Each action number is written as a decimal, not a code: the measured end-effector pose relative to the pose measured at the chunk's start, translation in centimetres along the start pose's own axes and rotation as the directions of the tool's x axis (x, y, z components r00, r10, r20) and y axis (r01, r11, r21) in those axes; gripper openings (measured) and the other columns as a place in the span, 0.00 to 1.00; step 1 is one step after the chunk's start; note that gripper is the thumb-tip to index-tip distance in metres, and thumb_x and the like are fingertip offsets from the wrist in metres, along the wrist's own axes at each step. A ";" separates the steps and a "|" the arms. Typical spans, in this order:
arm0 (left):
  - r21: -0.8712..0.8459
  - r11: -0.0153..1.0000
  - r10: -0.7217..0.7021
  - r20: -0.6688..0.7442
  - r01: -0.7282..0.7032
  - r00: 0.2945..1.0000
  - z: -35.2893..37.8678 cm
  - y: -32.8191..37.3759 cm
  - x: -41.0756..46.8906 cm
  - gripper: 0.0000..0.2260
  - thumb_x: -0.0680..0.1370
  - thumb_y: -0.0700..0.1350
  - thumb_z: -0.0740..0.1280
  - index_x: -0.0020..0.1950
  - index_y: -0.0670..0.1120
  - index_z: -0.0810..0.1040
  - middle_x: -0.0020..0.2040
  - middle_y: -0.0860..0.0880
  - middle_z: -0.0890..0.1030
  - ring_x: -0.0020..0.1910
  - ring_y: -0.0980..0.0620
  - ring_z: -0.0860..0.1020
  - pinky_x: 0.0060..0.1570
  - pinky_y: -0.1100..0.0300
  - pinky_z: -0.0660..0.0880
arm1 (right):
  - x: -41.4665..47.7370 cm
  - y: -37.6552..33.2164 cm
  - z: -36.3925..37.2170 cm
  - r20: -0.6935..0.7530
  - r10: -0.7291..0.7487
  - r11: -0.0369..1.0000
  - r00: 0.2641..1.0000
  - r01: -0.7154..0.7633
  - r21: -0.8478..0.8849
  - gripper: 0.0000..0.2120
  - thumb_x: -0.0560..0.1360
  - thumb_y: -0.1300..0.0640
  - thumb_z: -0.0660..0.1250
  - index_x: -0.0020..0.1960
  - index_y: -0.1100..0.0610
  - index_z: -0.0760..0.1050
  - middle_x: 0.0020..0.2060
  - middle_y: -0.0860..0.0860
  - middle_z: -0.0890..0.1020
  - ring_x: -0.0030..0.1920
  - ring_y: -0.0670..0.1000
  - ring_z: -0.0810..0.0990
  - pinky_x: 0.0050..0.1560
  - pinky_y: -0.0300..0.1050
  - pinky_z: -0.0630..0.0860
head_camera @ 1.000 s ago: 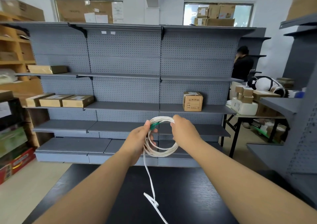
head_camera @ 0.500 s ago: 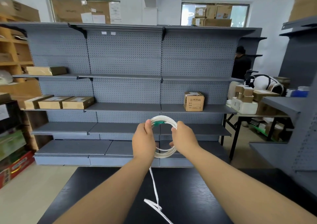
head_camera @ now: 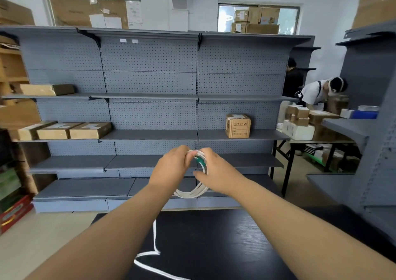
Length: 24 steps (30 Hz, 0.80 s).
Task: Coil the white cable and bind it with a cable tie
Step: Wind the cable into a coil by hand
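- A black table (head_camera: 225,247) is nearest. The loose end of the white cable (head_camera: 189,193) lies on it, partly behind the left forearm.
- Above it, the left hand (head_camera: 171,169) and right hand (head_camera: 217,173) hold the coil in the air, fingers curled round its top strands. The fingertips are mostly hidden.
- A green cable tie (head_camera: 201,161) shows between the hands, against the coil.
- Behind, grey shelving (head_camera: 150,82) holds a cardboard box (head_camera: 237,126); its label print is too small to read.

Grey pegboard shelving (head_camera: 150,82) fills back wall. Three flat cardboard boxes (head_camera: 64,130) on left shelf, one small carton (head_camera: 237,126) right of middle. High window (head_camera: 288,20) half blocked by boxes. Black worktop (head_camera: 214,236) below, beige floor (head_camera: 42,247) left. Cluttered folding table (head_camera: 321,141) at right.
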<state>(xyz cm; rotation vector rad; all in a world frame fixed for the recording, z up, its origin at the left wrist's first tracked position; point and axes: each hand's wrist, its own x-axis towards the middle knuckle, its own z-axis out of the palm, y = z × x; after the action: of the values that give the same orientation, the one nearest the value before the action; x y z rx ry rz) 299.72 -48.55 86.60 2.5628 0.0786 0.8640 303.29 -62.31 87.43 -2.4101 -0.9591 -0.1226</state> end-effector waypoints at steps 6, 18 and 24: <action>0.042 0.997 0.062 0.031 -0.063 0.998 -0.6 -0.6 0.1 0.18 0.80 0.55 0.54 0.52 0.41 0.73 0.43 0.46 0.75 0.43 0.44 0.75 0.40 0.55 0.67 | 0.6 -0.8 0.7 -0.111 0.057 0.978 0.992 -0.078 -0.194 0.07 0.81 0.58 0.54 0.57 0.60 0.65 0.51 0.59 0.77 0.45 0.60 0.76 0.39 0.48 0.65; -0.156 0.986 0.063 0.000 -0.062 0.998 -0.1 -0.7 -0.4 0.15 0.79 0.53 0.59 0.51 0.42 0.76 0.44 0.45 0.79 0.44 0.45 0.75 0.44 0.51 0.71 | 0.5 -0.8 0.3 -0.080 0.104 0.982 0.991 -0.115 -0.152 0.08 0.79 0.54 0.60 0.54 0.58 0.70 0.49 0.57 0.80 0.47 0.59 0.78 0.41 0.47 0.70; -0.333 0.936 -0.128 -0.024 0.113 0.991 0.2 0.0 -0.9 0.12 0.77 0.56 0.63 0.48 0.48 0.76 0.35 0.54 0.77 0.38 0.50 0.76 0.39 0.55 0.71 | 0.1 -0.6 -0.1 -0.085 0.126 0.979 0.988 -0.138 -0.149 0.03 0.80 0.58 0.56 0.49 0.56 0.66 0.41 0.56 0.75 0.39 0.56 0.73 0.37 0.46 0.66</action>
<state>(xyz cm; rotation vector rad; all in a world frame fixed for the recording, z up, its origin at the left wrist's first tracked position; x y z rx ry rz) 299.11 -48.75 85.94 2.2008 0.0947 0.8128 302.98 -61.91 87.86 -2.5833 -0.7784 -0.2452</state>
